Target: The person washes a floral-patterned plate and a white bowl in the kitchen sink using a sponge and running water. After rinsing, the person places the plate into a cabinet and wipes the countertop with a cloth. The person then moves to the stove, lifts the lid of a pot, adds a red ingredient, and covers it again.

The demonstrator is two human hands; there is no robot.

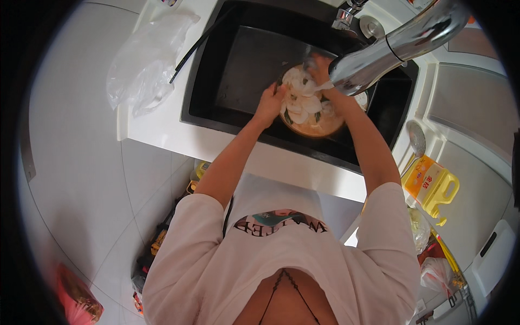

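Observation:
A round bowl or plate with a white-flower pattern (302, 107) is in the black sink (248, 69). My left hand (271, 105) grips its left rim, with the thumb on the inner side. My right hand (323, 71) is over its upper part, blurred and partly hidden by the chrome faucet spout (361, 73); whether it holds anything cannot be told. Water seems to run from the spout onto the bowl or plate. Behind its right side, part of another patterned rim (361, 99) shows.
A clear plastic bag (146, 65) lies on the white counter (162, 126) at left, beside a black stick-like thing (195, 50). At right are a metal ladle (417, 140) and a yellow oil jug (434, 185). A chrome tap (344, 18) stands behind the sink.

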